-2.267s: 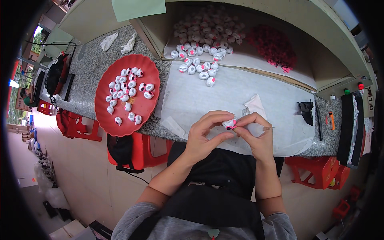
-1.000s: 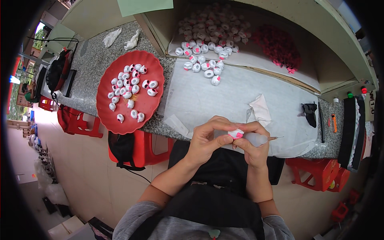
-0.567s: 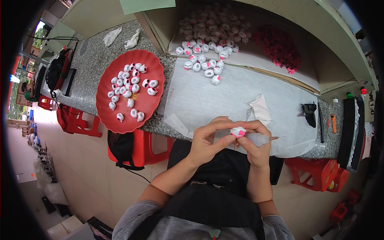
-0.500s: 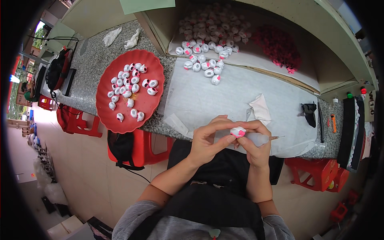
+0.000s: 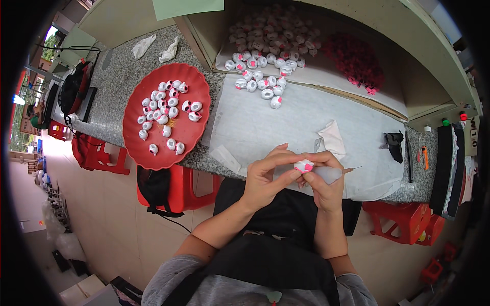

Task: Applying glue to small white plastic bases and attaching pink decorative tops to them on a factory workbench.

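Between the fingertips of both hands is a small rounded white piece with a pink part (image 5: 304,166), above the front edge of the bench. My left hand (image 5: 266,176) pinches it from the left with thumb and fingers. From the other side, my right hand (image 5: 329,186) pinches the same piece. A translucent squeeze bottle (image 5: 331,175) with a thin needle tip is also tucked in my right hand, the needle pointing right. Behind the hands a crumpled white cloth (image 5: 332,140) lies on white sheeting (image 5: 265,125).
To the left stands a red scalloped plate (image 5: 138,102) with several white and pink pieces. More such pieces (image 5: 275,38) are heaped in the shelf, beside a dark pink pile (image 5: 352,61). An orange cutter (image 5: 425,158) and a black cloth (image 5: 394,146) lie right. Red stools (image 5: 400,222) stand below.
The white piece has turned slightly between my fingertips, and the bottle's needle has tilted up a little. Both hands stay in nearly the same place.
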A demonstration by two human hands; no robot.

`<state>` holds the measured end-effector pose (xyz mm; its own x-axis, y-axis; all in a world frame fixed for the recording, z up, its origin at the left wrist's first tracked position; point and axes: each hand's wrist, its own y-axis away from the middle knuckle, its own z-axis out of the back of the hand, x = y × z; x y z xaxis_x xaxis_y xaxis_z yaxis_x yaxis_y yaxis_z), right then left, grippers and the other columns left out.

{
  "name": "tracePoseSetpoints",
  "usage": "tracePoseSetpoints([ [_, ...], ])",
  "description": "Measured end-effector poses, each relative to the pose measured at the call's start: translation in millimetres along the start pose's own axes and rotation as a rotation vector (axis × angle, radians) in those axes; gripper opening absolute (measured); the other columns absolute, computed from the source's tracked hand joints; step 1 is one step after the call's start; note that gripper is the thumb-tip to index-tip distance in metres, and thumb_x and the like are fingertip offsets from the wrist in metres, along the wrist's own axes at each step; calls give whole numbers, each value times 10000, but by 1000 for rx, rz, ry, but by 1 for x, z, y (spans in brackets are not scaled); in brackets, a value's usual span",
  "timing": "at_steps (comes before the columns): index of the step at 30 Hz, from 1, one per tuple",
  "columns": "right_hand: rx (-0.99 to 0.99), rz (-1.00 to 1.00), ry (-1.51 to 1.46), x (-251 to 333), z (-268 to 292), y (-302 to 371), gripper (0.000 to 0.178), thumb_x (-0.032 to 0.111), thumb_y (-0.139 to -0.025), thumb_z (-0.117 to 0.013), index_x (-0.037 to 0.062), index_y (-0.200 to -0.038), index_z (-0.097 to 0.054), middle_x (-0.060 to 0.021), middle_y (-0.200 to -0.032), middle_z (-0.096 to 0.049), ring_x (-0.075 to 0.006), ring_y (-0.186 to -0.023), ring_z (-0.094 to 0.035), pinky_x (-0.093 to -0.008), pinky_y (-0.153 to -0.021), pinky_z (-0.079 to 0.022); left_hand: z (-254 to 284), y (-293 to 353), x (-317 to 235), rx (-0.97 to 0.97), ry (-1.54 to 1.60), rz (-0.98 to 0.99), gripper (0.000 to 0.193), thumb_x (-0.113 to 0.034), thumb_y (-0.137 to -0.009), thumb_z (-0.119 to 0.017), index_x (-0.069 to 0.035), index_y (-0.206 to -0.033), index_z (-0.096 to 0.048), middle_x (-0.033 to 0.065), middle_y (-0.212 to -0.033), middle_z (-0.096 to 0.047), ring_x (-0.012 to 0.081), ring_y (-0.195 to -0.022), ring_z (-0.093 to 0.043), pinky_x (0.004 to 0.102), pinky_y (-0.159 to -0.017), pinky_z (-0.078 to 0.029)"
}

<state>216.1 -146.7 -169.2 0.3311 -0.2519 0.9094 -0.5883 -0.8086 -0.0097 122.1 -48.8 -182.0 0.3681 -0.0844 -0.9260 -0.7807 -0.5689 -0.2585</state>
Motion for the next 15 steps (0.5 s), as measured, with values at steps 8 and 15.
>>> tracePoseSetpoints([
  [8, 24, -17, -2, 0, 2, -1, 241, 19, -689, -561, -30, -906, -467, -133, -790, -553, -145, -585, -531, -223, -500, -432, -2, -2, 2, 7, 17, -25, 234, -19, -715, -567, -44, -947, -564, 29, -812, -577, 133, -818, -520, 389, -949, -179],
  [15, 47, -38, -22, 2, 5, -6, 244, -33, -692, -560, -33, -929, -501, -86, -715, -559, -117, -601, -531, -207, -516, -427, 3, -4, 5, 54, 165, 83, 281, -38, -695, -597, -27, -962, -509, 71, -916, -543, 158, -891, -492, 391, -963, -182],
])
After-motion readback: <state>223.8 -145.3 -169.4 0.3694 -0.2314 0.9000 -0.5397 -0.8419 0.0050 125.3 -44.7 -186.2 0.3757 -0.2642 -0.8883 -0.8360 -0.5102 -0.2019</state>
